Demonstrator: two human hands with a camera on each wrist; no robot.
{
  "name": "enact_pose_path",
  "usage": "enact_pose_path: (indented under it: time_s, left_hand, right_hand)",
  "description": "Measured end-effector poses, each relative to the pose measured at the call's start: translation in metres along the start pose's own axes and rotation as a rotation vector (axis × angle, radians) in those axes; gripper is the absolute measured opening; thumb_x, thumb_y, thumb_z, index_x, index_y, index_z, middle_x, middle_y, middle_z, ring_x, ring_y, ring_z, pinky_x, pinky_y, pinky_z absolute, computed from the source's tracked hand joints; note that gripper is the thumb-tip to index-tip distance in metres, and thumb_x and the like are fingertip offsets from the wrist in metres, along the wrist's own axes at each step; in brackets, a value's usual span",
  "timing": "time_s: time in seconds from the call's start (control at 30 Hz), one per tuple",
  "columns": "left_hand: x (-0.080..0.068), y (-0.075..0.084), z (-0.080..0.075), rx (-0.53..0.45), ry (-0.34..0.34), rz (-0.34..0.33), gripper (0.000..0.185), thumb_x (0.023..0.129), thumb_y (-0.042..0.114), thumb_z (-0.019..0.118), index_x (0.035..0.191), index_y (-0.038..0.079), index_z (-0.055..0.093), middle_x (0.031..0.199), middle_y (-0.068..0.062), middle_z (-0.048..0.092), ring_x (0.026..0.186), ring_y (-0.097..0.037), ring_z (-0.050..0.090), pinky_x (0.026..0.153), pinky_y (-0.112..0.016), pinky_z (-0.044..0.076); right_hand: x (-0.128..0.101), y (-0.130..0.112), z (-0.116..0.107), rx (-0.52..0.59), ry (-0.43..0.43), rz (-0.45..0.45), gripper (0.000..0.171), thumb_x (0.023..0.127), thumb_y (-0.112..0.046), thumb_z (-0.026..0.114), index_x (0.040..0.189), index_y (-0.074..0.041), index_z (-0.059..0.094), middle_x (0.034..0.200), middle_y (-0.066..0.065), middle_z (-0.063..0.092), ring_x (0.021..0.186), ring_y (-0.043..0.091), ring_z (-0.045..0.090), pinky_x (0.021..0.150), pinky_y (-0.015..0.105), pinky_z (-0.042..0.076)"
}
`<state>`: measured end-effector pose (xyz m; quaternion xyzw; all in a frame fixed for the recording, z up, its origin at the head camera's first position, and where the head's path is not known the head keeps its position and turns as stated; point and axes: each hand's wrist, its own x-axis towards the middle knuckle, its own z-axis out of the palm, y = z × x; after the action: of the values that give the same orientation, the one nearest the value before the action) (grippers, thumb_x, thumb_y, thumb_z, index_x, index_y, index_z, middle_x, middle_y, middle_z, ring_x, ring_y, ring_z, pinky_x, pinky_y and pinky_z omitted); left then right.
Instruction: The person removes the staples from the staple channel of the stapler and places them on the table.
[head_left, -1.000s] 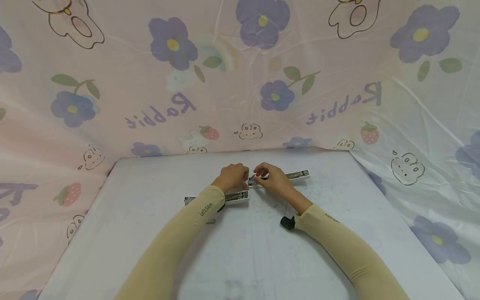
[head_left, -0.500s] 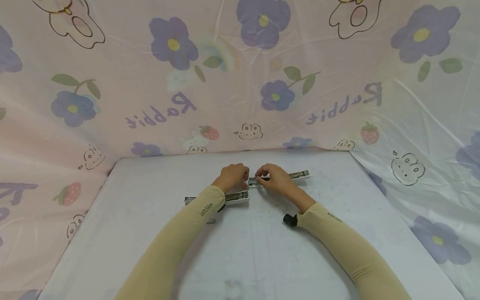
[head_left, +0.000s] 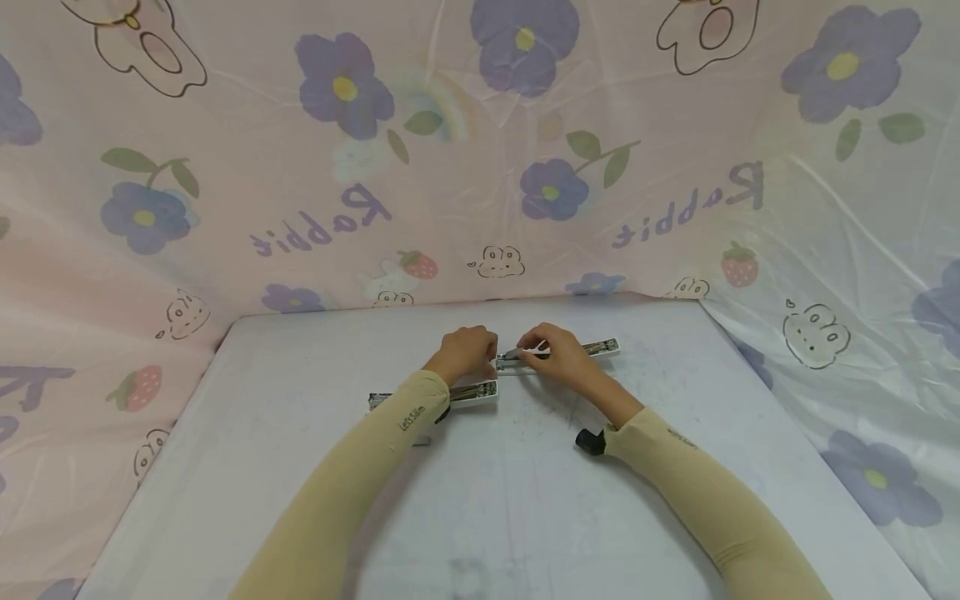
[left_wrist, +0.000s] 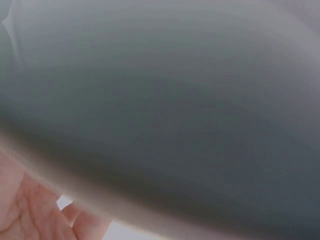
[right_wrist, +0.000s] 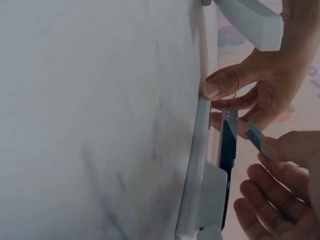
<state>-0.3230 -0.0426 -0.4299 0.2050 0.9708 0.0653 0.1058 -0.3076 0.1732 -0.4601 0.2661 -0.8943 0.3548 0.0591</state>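
Head view high, looking down; wrist views close, left blurred; right shares stapler (right_wrist: 210, 190).

Head view's bright and evenly lit with soft shadows and bendy wide-angle edges, left wrist view's a grey blur, right wrist dim-ish.

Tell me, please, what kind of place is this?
Probably a makeshift recording booth, not a workshop: a white table walled on three sides by a pink flowered "Rabbit" sheet, where both hands work on a long stapler.

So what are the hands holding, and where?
Both hands, left hand and right hand, grip the far stapler at its left end; the near stapler lies unheld.
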Motion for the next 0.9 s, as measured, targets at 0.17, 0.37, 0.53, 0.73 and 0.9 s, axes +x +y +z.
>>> enact_pose_path:
  time_s: [0.17,0.37,0.53,0.73,0.9]
  left_hand:
    - [-0.002,0.001,-0.001,-0.005,0.005,-0.006,0.030,0.090,0.033,0.090,0.097,0.016,0.065,0.098,0.001,0.061,0.084,-0.018,0.055,0.077,-0.038,0.051]
    - [-0.001,0.000,0.000,-0.006,0.001,-0.005,0.031,0.090,0.033,0.090,0.097,0.017,0.065,0.098,0.001,0.060,0.084,-0.018,0.054,0.076,-0.038,0.050]
    - [0.002,-0.001,0.001,-0.002,-0.005,-0.007,0.030,0.090,0.034,0.090,0.099,0.017,0.066,0.099,0.001,0.061,0.086,-0.019,0.055,0.077,-0.038,0.051]
    - [0.002,-0.001,0.001,-0.019,-0.003,-0.006,0.031,0.089,0.033,0.091,0.098,0.016,0.066,0.099,0.001,0.061,0.086,-0.019,0.056,0.080,-0.039,0.052]
    - [0.001,0.000,0.001,-0.019,0.000,-0.007,0.031,0.089,0.033,0.091,0.096,0.017,0.065,0.099,0.001,0.061,0.086,-0.019,0.055,0.078,-0.038,0.050]
  right_hand:
    - [-0.008,0.003,-0.002,0.020,-0.012,0.008,0.013,0.100,-0.010,0.076,0.112,-0.005,0.075,0.108,0.007,0.071,0.103,0.028,0.071,0.091,0.045,0.061]
    - [-0.020,0.003,-0.003,0.027,-0.055,0.039,0.014,0.100,-0.010,0.077,0.113,-0.006,0.076,0.109,0.004,0.072,0.099,0.020,0.070,0.088,0.039,0.060]
    - [-0.027,0.003,-0.003,0.020,-0.105,0.046,0.014,0.099,-0.011,0.077,0.112,-0.008,0.076,0.104,0.001,0.073,0.091,0.014,0.066,0.080,0.033,0.058]
    - [-0.032,0.005,-0.003,0.035,-0.164,0.068,0.013,0.099,-0.010,0.077,0.112,-0.008,0.077,0.097,-0.002,0.071,0.086,0.011,0.063,0.076,0.029,0.056]
    - [-0.034,0.007,-0.002,0.033,-0.192,0.068,0.012,0.098,-0.010,0.079,0.110,-0.009,0.077,0.093,-0.004,0.071,0.084,0.010,0.064,0.075,0.029,0.056]
